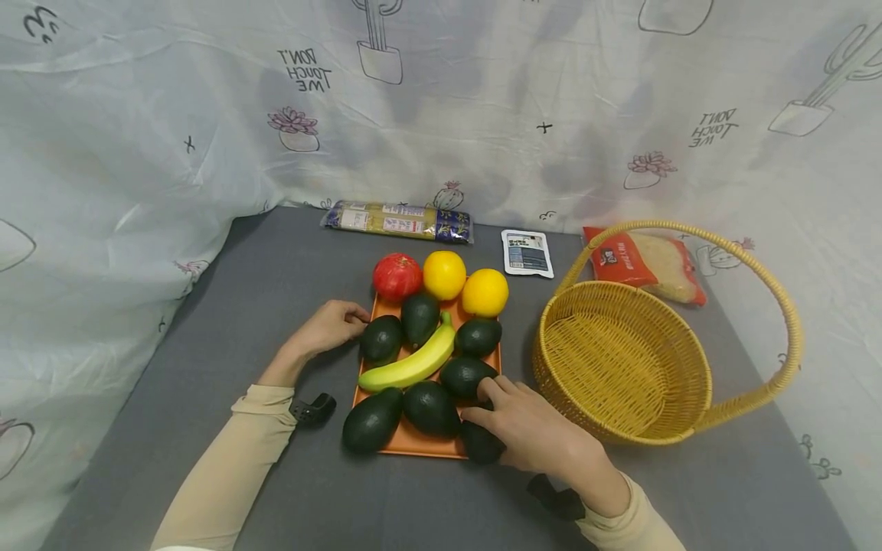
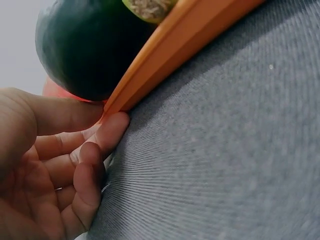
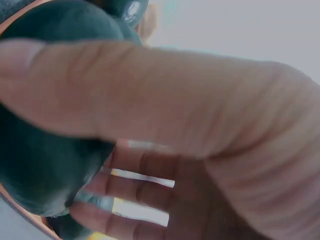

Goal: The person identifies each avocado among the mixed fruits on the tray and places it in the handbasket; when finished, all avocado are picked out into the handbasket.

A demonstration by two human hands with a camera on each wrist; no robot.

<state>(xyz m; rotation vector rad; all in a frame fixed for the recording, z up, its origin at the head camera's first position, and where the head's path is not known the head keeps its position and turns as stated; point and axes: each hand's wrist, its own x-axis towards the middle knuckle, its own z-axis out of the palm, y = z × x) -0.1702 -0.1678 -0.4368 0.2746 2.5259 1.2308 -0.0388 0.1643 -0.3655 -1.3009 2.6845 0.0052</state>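
Note:
An orange tray (image 1: 423, 446) bears several dark green avocados (image 1: 432, 409), with a banana (image 1: 415, 366) lying slantwise among them. At its far end sit a red pomegranate (image 1: 397, 276) and two yellow-orange round fruits (image 1: 444, 275). My left hand (image 1: 332, 327) pinches the tray's left edge; in the left wrist view the thumb lies over the rim (image 2: 137, 75) and the index finger beneath it. Over the near right corner, my right hand (image 1: 534, 428) grips an avocado (image 1: 481, 442), its thumb across the dark skin (image 3: 45, 165) in the right wrist view. Part of that avocado is hidden by the hand.
To the right stands a yellow woven basket (image 1: 551, 367) with a tall arched handle (image 1: 792, 321). Behind it lies a red and clear food bag (image 1: 644, 264). A white packet (image 1: 527, 253) and a pasta pack (image 1: 400, 222) lie along the back, before a printed curtain (image 1: 482, 115).

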